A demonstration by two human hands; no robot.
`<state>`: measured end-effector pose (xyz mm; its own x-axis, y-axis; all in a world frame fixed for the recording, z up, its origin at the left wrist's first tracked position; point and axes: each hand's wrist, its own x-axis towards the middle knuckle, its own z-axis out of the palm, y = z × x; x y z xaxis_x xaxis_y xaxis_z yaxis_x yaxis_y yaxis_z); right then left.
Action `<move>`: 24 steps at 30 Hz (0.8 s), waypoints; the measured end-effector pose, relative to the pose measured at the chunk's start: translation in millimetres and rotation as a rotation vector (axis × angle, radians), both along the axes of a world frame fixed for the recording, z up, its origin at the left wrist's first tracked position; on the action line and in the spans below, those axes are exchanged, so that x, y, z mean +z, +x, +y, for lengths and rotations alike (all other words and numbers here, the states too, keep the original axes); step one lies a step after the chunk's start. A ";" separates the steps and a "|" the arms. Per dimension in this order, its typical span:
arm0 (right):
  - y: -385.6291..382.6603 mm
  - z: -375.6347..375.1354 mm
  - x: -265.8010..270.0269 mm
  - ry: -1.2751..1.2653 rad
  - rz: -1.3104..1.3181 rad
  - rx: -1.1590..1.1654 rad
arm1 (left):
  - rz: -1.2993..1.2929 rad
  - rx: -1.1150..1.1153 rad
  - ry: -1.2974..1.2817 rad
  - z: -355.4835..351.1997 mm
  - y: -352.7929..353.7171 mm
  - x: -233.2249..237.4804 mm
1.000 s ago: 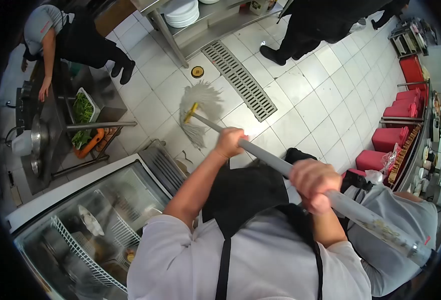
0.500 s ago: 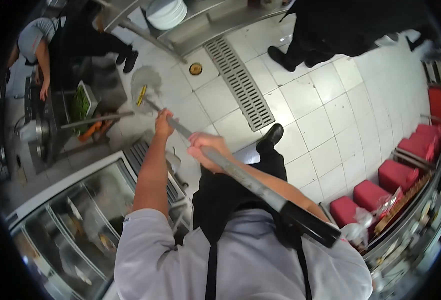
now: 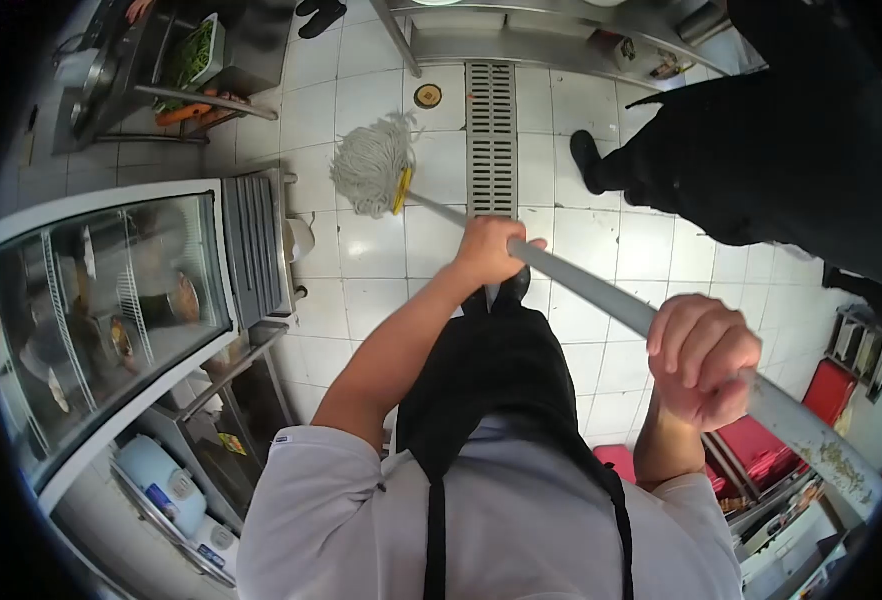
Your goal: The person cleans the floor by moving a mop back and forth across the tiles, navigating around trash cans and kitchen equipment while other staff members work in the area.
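Observation:
A string mop with grey strands and a yellow clamp rests on the white tiled floor. Its long grey handle slants across in front of my body to the lower right. My left hand is wrapped around the handle's lower part, nearer the mop head. Higher up, close to the worn end of the handle, my right hand is closed around it. The mop head lies left of the floor drain grate, below a small round drain cover.
A glass-door fridge stands at my left. A person in dark clothing stands at the right. Steel tables border the top, with a tray of greens at upper left. Red containers sit at lower right.
The mop head has swung right, towards the drain grate, in the view. My right hand has moved right with the handle, and my hands are farther apart. The camera view has turned.

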<state>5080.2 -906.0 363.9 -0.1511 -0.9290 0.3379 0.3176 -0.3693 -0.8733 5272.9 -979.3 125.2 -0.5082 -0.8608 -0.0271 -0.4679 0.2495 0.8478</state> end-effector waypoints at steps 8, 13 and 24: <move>82.1 26.6 -60.6 -0.092 0.089 0.113 | -0.057 0.089 -0.178 22.8 105.4 -53.1; 104.3 13.0 -136.2 -0.004 0.155 0.254 | -0.296 0.448 -0.107 3.9 152.7 -106.6; -97.8 70.4 -74.4 0.099 0.003 0.410 | -0.221 0.823 -0.284 131.1 -84.5 -49.2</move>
